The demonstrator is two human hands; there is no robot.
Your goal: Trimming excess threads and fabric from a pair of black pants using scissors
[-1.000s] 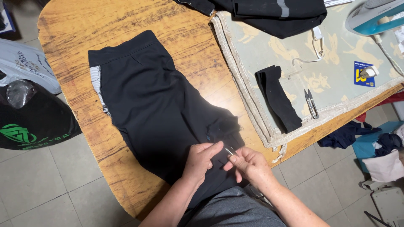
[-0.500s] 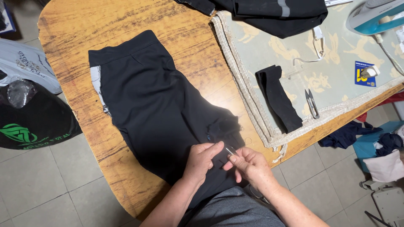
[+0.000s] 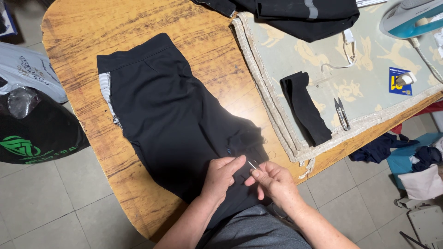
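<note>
A black garment lies spread across the wooden table, its lower end hanging toward my lap. My left hand presses on the fabric near that lower end, fingers pinched on the cloth. My right hand sits just beside it, pinching a thin metal needle between thumb and forefinger. The needle tip points up and left toward a bunched fold of the black cloth. The two hands almost touch.
A patterned padded mat covers the table's right part, bearing a folded black strip, small thread snips, a blue card and an iron. More dark clothing lies at the top. Bags sit on the tiled floor at left.
</note>
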